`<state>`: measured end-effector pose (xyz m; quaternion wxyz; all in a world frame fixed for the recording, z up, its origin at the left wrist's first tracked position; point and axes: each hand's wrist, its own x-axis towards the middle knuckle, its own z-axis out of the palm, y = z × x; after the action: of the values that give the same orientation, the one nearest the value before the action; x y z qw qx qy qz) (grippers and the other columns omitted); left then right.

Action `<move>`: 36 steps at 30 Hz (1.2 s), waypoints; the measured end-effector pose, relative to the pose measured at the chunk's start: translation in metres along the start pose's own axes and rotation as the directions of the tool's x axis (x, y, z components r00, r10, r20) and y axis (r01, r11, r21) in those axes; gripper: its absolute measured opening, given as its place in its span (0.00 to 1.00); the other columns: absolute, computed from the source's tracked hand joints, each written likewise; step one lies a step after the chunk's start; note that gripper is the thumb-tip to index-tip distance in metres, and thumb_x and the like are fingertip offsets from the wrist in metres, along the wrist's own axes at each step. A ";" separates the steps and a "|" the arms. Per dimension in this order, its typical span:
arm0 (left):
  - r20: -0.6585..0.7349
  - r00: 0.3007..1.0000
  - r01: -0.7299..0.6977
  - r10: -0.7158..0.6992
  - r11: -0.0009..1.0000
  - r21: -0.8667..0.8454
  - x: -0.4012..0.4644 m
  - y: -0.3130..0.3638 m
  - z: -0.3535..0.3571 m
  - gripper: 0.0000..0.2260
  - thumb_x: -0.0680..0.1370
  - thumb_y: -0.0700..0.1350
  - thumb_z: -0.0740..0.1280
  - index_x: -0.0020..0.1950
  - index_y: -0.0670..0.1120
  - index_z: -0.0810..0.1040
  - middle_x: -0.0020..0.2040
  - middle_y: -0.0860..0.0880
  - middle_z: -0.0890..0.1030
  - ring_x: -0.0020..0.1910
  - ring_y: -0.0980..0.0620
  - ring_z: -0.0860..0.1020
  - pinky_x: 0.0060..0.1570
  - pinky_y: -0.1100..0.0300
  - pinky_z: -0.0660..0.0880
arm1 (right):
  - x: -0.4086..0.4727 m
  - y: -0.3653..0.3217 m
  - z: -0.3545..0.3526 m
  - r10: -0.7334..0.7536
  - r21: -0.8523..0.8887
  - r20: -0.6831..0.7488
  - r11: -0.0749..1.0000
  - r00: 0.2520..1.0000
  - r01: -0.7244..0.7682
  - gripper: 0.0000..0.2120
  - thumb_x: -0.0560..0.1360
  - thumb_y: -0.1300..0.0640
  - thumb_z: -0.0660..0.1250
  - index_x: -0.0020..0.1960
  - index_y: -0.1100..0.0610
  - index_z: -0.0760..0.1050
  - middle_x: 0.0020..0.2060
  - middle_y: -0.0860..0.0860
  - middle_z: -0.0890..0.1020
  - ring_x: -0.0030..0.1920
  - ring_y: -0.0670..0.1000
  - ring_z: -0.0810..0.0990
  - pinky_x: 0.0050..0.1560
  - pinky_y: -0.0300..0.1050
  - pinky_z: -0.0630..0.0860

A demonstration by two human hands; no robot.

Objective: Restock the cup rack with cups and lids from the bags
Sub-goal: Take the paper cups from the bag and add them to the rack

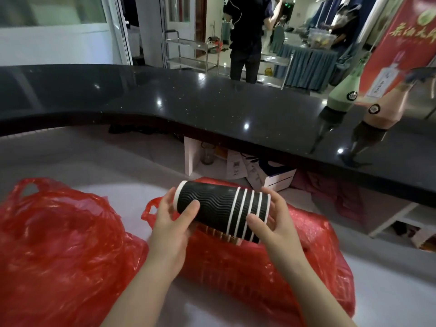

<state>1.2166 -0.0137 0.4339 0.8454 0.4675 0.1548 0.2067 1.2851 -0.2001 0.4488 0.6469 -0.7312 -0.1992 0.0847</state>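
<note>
A nested stack of black ribbed paper cups with white rims lies sideways in the air above a red plastic bag. My left hand grips the stack's narrow bottom end, thumb on top. My right hand grips the rim end, fingers curled round the white rims. More brown cups show in the mouth of that bag, just under the stack. A second red plastic bag lies crumpled to the left. No cup rack is in view.
Both bags rest on a pale grey worktop. A raised black glossy counter curves across behind it, with bottles at its right end. Boxes and a glass jar sit under the counter. A person stands beyond it.
</note>
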 end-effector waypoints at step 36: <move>-0.444 0.895 -0.092 -0.046 0.954 -0.285 -0.025 0.017 -0.052 0.22 0.75 0.43 0.67 0.69 0.44 0.71 0.61 0.44 0.79 0.55 0.48 0.79 0.43 0.52 0.81 | 0.046 0.033 0.005 0.158 -0.836 0.090 0.549 0.983 -0.011 0.35 0.58 0.37 0.70 0.59 0.54 0.67 0.53 0.51 0.76 0.51 0.54 0.77 0.48 0.46 0.75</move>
<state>1.1677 0.0200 0.4237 0.8457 0.2763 0.3055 0.3393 1.3310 -0.1802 0.4220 0.2022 -0.9497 -0.2295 0.0679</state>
